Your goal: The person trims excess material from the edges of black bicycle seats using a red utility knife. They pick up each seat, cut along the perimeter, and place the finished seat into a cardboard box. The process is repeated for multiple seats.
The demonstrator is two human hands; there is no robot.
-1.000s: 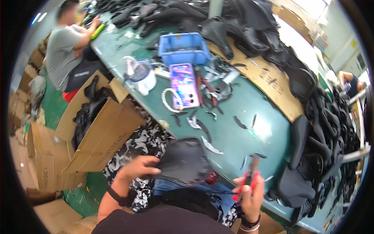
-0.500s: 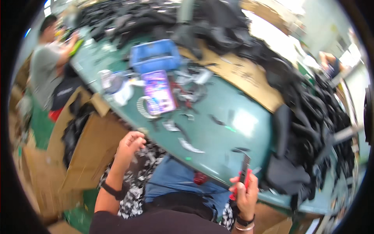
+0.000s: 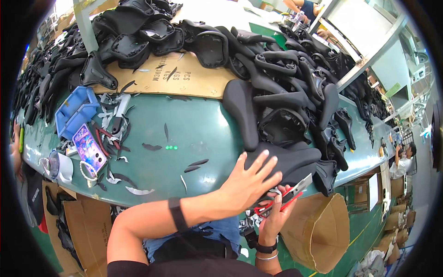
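My left hand (image 3: 249, 183) reaches across to the right with its fingers spread. Its fingertips overlap a black bicycle saddle (image 3: 295, 162) at the table's near edge; whether they touch it I cannot tell. Just below, my right hand (image 3: 271, 222) grips a red utility knife (image 3: 300, 186), its wide blade pointing up and right. More black saddles are heaped behind, among them an upright one (image 3: 242, 113) and one showing its hollow underside (image 3: 282, 127).
Black trimmings (image 3: 197, 164) lie on the green table (image 3: 184, 124). At left are a blue tray (image 3: 76, 111), a patterned phone (image 3: 89, 148) and a clear cup (image 3: 60, 167). Flat cardboard (image 3: 166, 76) lies at the back. An open carton (image 3: 318, 231) stands below right. Other people work farther off.
The view has swung to the right. My left hand has gone from beside the table edge at left to the saddles at right, its fingers now spread. The knife stays in my right hand.
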